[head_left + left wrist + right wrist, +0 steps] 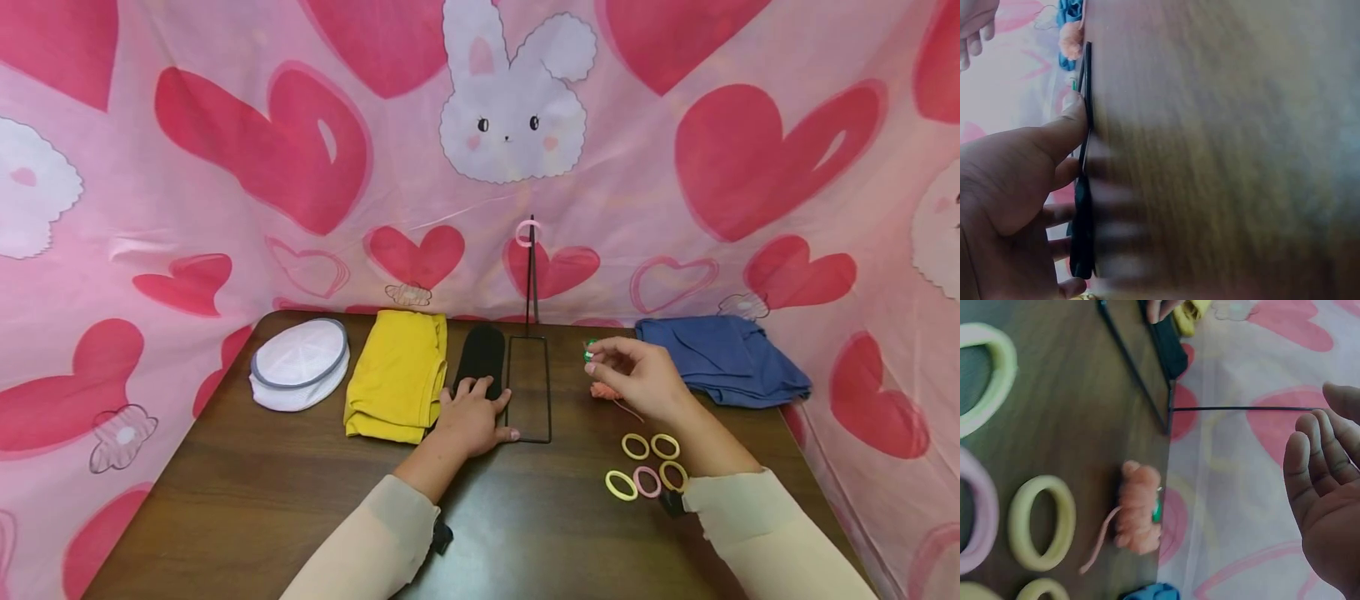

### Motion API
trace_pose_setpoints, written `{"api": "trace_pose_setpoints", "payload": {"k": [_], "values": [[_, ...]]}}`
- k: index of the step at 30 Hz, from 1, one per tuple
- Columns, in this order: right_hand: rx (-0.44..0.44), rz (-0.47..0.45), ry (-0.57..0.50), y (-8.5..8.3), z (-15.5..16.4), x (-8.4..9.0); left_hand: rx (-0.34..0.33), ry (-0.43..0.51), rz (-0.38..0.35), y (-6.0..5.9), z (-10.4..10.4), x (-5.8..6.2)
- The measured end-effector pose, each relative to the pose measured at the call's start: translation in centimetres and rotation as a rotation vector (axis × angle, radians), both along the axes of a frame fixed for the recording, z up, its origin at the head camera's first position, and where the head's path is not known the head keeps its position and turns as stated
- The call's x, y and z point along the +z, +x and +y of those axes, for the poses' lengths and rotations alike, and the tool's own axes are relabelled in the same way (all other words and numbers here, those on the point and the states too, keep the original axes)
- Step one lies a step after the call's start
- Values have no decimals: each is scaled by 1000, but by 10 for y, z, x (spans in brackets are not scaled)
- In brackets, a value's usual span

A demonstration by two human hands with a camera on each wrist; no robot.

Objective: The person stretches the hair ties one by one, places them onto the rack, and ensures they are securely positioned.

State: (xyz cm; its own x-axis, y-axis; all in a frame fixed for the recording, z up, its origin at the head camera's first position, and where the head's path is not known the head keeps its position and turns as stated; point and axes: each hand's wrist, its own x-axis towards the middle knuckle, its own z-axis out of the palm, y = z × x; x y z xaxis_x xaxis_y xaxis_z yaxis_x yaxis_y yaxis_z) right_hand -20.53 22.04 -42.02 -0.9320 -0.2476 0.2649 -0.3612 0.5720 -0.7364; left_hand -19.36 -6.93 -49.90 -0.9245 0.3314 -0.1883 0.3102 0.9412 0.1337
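Observation:
My left hand rests with spread fingers on a long, flat black item with a rounded end, its exact kind unclear. The thumb lies at the near left corner of a black wire stand's rectangular base. A pink ring hangs at the top of the stand's upright. My right hand hovers above the table, fingers loosely bent and holding nothing. Below it lies a small bundle of orange yarn with a loose tail. Behind the yarn sits a small green object, mostly hidden in the right wrist view.
Several yellow rings and a pink ring lie at the right front. Folded blue cloth is at the back right. Folded yellow cloth and a white cap-like item with grey trim stand left. A patterned curtain borders the table.

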Motion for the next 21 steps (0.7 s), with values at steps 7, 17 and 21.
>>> {"api": "trace_pose_setpoints", "payload": {"k": [7,17,21], "values": [[47,59,87,10,16,-16,-5,4,4,0,-1,1],[63,27,148,26,33,-37,-5,0,0,0,-1,1],[74,24,186,32,41,-42,-6,2,0,0,-1,1]]}}
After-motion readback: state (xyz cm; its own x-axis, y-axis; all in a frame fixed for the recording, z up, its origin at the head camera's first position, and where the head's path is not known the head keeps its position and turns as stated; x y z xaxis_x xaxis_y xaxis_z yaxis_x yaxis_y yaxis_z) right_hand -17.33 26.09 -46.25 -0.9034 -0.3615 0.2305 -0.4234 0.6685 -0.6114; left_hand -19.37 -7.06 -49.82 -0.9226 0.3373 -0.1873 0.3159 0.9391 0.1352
